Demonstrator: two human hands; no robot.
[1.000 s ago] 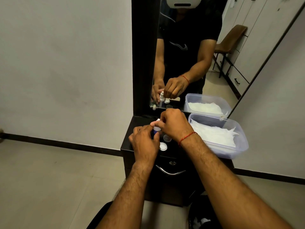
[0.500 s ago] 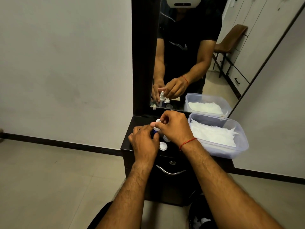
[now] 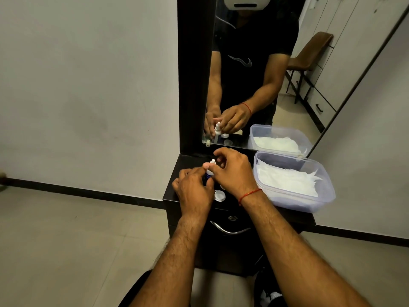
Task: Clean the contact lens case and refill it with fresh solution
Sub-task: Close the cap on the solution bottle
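Left hand [image 3: 194, 191] grips a small bottle [image 3: 208, 174] upright, fingers wrapped round its blue-labelled body, above the dark top of a cabinet [image 3: 188, 162]. Right hand [image 3: 234, 171] hovers curled over the bottle's white tip, thumb against its neck; whether those fingers pinch anything cannot be told from this angle.

Just below the grip and toward the person, a round white piece of the case [image 3: 219, 195] lies on the cabinet top, between the two wrists. A second round piece sits beside it, half hidden under the right hand.

To the right of the grip, well clear of the bottle, stands a clear plastic tub [image 3: 305, 201] filled with white tissues [image 3: 287, 180], its far end against the mirror [image 3: 254, 63]. Beyond the grip, the mirror repeats both hands, the bottle and the tub.

A red thread [image 3: 249, 193] circles the right wrist. Under the grip, on the cabinet's front, a curved metal handle [image 3: 230, 230] crosses the drawer.
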